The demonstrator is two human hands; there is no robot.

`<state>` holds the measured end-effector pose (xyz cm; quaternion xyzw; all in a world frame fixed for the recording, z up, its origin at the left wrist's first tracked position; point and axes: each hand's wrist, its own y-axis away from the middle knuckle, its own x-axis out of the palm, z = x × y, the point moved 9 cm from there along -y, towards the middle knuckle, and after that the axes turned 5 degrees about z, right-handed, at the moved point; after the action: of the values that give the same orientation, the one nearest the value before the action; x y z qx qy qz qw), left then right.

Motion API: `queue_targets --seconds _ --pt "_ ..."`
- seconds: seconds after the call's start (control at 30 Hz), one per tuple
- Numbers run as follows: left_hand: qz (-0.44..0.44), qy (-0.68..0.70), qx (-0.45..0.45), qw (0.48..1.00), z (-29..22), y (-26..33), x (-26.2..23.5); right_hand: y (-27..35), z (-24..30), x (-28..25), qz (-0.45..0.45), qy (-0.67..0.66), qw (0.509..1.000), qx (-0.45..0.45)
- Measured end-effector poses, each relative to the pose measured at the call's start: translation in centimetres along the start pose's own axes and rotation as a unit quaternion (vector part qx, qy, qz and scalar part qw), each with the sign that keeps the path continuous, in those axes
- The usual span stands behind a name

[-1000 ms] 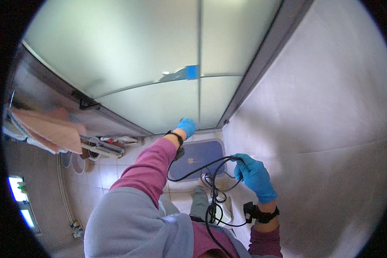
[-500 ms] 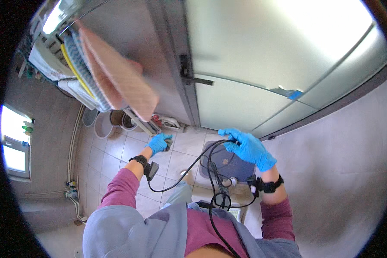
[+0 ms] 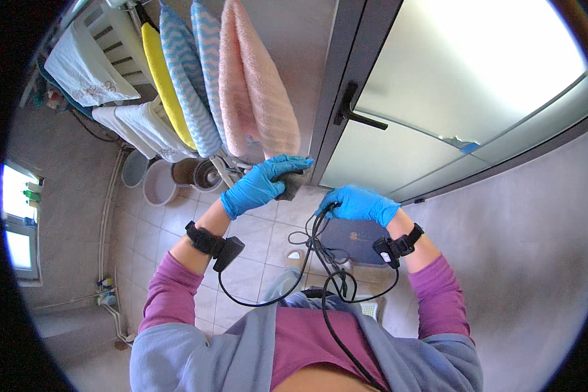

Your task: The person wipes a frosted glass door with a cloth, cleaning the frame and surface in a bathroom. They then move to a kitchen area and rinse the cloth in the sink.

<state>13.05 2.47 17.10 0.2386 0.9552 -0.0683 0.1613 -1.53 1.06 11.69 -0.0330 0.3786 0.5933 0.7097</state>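
Since a second ago the left hand [image 3: 258, 186] moved up to a grey cloth [image 3: 293, 183] beside the door frame [image 3: 326, 98], fingers clamped on it under the pink towel [image 3: 258, 85]. Right hand [image 3: 359, 204] has fingers closed on the black cable [image 3: 317, 242].

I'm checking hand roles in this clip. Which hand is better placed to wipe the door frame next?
Probably the left. The left hand already grips a dark cloth right beside the dark door frame, under the pink towel. The right hand is closed on black cables.
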Motion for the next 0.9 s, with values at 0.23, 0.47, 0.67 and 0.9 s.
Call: queue_targets --seconds 0.23,0.47,0.67,0.9 --pt "-0.008 0.024 -0.008 1.0 -1.7 1.5 -0.5 -0.3 0.5 -0.5 -0.014 0.074 0.997 0.001" --pt "-0.053 0.11 -0.069 0.99 1.9 2.5 0.5 3.9 -4.6 -15.9 -0.434 0.373 0.812 0.111" --pt "-0.093 0.114 -0.135 0.98 3.2 3.4 1.4 -1.2 -12.8 -16.9 -0.405 0.196 0.866 0.22" --pt "-0.122 0.179 -0.198 0.956 3.2 5.1 1.9 -4.8 -18.1 -13.8 -0.344 -0.092 0.926 0.126"
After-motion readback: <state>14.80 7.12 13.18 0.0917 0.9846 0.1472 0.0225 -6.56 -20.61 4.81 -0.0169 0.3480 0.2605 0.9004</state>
